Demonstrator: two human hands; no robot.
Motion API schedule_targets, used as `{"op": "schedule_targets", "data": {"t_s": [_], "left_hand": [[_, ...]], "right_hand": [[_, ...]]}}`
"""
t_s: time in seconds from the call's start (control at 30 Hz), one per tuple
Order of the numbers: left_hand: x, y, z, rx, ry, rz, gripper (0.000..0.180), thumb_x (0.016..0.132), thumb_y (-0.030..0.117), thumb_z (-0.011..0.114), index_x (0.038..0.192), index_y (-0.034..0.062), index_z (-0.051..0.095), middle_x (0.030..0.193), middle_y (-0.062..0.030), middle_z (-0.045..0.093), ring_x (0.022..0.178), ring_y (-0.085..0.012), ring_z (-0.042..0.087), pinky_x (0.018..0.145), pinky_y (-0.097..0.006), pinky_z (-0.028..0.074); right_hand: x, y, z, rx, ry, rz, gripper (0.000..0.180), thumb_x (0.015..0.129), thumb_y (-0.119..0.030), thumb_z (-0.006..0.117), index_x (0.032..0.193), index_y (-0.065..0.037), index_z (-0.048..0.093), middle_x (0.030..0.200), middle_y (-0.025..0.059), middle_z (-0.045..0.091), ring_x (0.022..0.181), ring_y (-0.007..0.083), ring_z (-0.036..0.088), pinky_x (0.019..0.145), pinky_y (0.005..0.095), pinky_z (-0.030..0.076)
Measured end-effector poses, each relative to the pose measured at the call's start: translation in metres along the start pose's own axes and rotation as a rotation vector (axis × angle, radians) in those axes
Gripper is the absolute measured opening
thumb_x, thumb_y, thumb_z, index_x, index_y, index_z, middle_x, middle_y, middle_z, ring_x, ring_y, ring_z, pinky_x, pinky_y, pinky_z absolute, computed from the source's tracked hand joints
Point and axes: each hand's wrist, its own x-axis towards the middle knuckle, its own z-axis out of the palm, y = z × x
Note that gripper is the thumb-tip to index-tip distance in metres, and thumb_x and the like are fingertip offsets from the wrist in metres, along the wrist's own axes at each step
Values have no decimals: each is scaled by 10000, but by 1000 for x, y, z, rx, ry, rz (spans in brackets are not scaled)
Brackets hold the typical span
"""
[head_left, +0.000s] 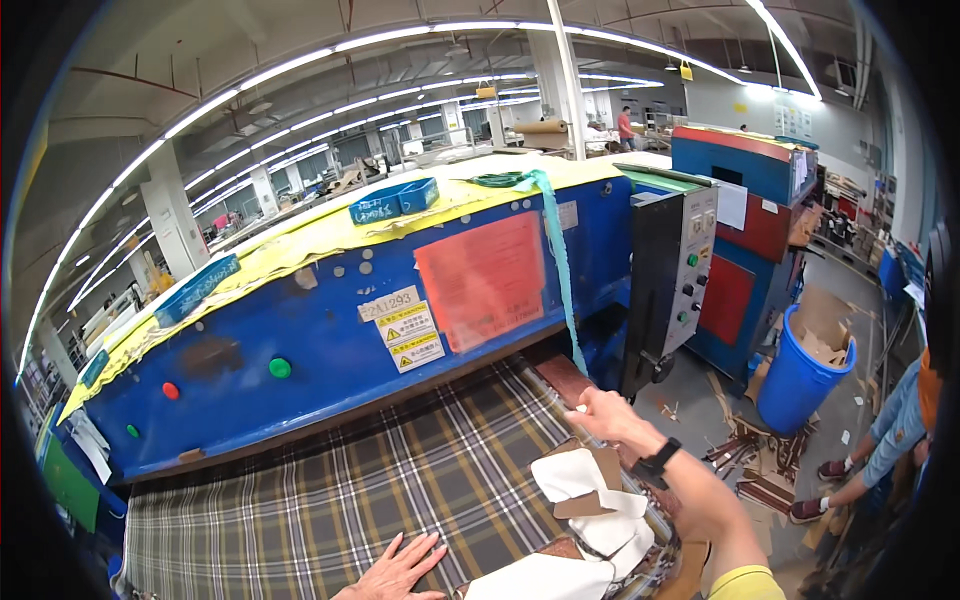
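Note:
My left hand (398, 572) lies flat with spread fingers on a dark plaid fabric (420, 440), close to white material pieces (592, 505) with brown patches. My right hand (612, 418) is closed, fingers bent together, at the fabric's far right edge. A small pale bit shows at its fingertips, but I cannot make out what it is. Just beyond that hand dangles the lower end of a teal strip (562, 270). The fabric runs under the front beam of a blue machine (330, 320), which has a red and a green button.
A black control panel (668, 290) stands at the machine's right end. Farther right are a blue bin (805, 370) holding cardboard and scraps (765, 460) on the floor. Another person's legs (880, 430) show at the right edge. Blue trays (394, 202) rest on the yellow-covered machine top.

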Motion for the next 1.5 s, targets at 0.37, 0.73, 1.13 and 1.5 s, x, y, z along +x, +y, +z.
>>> {"op": "schedule_targets", "data": {"t_s": [0.37,0.73,1.13,1.5], "left_hand": [[-53,21,-69,-135,121,35,747,1008,552,372,1564,106,150,1308,-215,558,1222,-403,529,1091,-569,357],[-366,72,-63,-638,485,-481,625,842,55,694,1432,89,492,948,-136,679,894,-274,653,830,-361,509],[-419,78,139,-145,816,-856,324,919,166,648,1226,64,639,879,-147,671,771,-358,619,664,-438,497],[-416,80,141,99,900,-1040,343,913,146,632,1230,19,657,763,-155,670,651,-294,646,593,-399,510]], "right_hand": [[-215,-62,-109,541,190,-2,290,924,-170,662,707,22,675,672,29,691,613,49,562,549,239,434],[-339,-211,-99,591,522,-37,150,894,-86,633,1020,-15,591,1020,82,664,791,80,603,683,230,496],[-155,-432,-34,385,59,-466,212,948,-193,657,981,16,674,875,32,659,777,77,574,689,256,488],[-42,-518,105,487,-265,-671,284,932,-298,651,924,-20,707,738,24,643,681,89,571,623,281,481]]}}
